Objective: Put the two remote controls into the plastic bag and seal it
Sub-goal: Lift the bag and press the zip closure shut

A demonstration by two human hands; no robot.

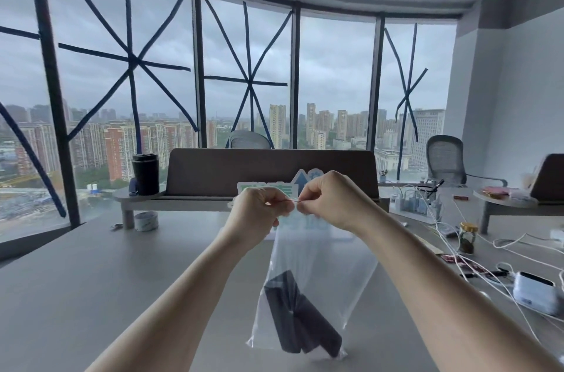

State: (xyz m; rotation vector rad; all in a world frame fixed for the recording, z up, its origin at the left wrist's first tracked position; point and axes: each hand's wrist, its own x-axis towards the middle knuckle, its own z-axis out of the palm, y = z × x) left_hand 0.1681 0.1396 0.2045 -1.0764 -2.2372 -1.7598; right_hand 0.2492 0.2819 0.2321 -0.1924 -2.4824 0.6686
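Note:
A clear plastic bag hangs in the air above the grey table. Two dark remote controls lie crossed at its bottom. My left hand and my right hand both pinch the bag's top edge between thumb and forefinger, fingertips almost touching at the middle of the strip. Whether the strip is closed along its length I cannot tell.
A brown desk divider on a shelf stands behind the hands, with a black cup at its left and a tape roll below. White cables, a jar and a white device crowd the right side.

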